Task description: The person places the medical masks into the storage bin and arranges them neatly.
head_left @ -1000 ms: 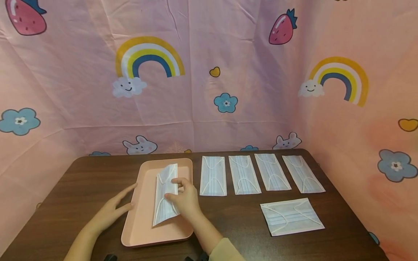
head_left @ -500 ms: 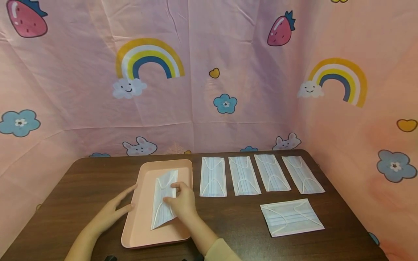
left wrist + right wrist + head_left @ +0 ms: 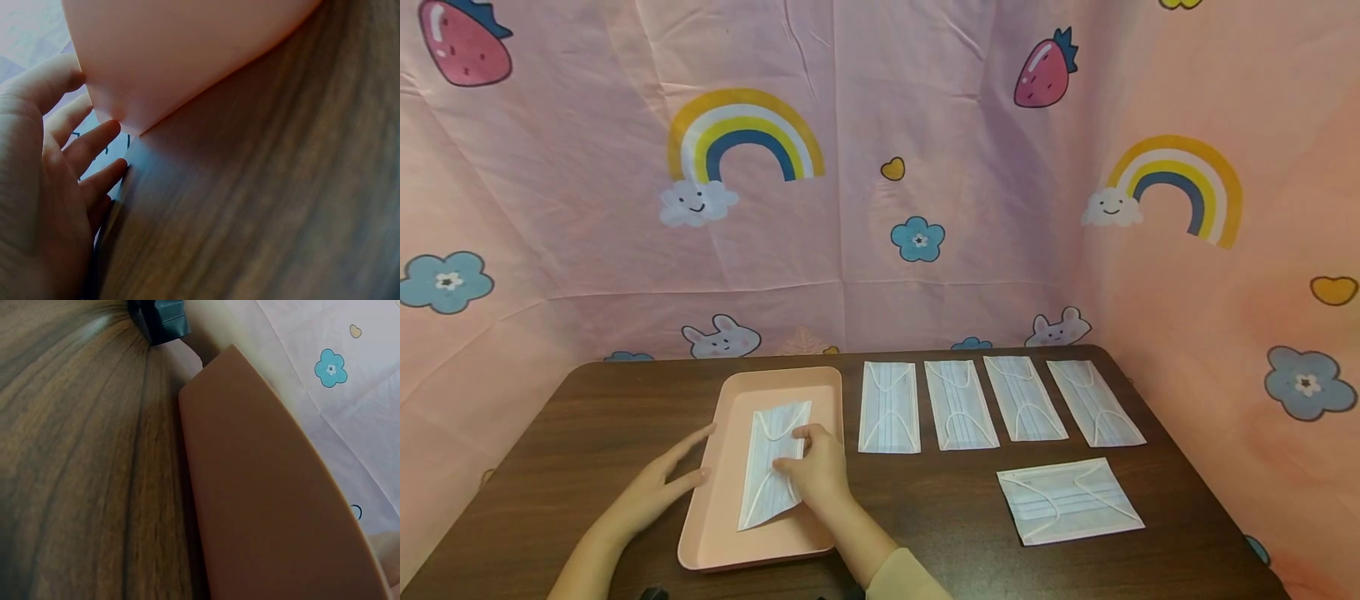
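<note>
Far L, the left hand [image 3: 651,487] is spreading thumb & fingers wide, tips resting against the tray's L side; it's gripping nothing & keeping its spot from 1 s ago. Next along, the pink tray [image 3: 715,521] is sitting on the brown worktop [image 3: 580,417]. In it, approx. mid-tray, the slanted mask [image 3: 766,454] is running near-to-far, ear loops facing up. The right hand [image 3: 820,467] is pinching the mask by its R edge, thumb & fingers narrowed on it; a pale sleeve [image 3: 906,577] is showing behind.

Change over the last 1 s: the mask is sinking flatter & shifting a bit nearer & L, the right hand going w/ it. Prob. means it's being laid down in the tray, w/ no release yet; can't tell if its underside is fully touching the floor.

R of the tray, 4 masks [image 3: 889,407] are lying in a row, apart, loops up. Nearer, below the R end of that row, the crosswise mask [image 3: 1071,502] is lying on its own, also outside the tray.

Re. writing: no brand, label or text is showing on masks or tray; the backdrop [image 3: 1000,217] is carrying cartoon prints only.
</note>
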{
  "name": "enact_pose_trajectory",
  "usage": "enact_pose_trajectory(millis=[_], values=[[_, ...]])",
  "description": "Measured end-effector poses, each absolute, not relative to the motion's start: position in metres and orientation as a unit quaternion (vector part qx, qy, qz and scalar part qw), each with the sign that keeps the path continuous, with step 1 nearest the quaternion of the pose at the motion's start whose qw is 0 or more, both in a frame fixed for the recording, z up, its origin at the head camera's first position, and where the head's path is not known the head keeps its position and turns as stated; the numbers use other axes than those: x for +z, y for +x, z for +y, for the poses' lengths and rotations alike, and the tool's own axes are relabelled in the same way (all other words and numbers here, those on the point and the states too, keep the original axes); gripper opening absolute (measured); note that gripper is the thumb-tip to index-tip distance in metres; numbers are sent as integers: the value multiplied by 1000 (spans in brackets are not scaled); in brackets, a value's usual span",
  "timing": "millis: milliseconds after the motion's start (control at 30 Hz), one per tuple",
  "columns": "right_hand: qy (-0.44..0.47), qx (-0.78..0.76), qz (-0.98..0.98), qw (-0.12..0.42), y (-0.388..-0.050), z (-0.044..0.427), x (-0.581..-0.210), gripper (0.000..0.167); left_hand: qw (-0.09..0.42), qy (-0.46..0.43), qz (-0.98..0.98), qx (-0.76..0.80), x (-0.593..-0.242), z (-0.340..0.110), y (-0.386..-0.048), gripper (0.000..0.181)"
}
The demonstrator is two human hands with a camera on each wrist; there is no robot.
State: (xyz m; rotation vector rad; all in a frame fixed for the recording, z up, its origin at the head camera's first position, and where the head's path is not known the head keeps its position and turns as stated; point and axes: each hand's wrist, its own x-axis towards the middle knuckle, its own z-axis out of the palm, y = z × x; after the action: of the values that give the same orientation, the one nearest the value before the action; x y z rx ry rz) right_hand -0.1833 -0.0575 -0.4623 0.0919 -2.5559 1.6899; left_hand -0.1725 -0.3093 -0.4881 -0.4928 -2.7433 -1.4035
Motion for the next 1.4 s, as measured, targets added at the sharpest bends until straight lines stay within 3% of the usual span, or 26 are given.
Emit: enact_pose_trajectory(millis=[767,1400], values=[[37,429,-902,-16,-182,-61,-464,55,11,-152,-881,-449,-488,-309,-173,61],[47,395,-917,-11,-180,-62,-462,61,15,-152,-881,-447,-489,-308,-173,61]])
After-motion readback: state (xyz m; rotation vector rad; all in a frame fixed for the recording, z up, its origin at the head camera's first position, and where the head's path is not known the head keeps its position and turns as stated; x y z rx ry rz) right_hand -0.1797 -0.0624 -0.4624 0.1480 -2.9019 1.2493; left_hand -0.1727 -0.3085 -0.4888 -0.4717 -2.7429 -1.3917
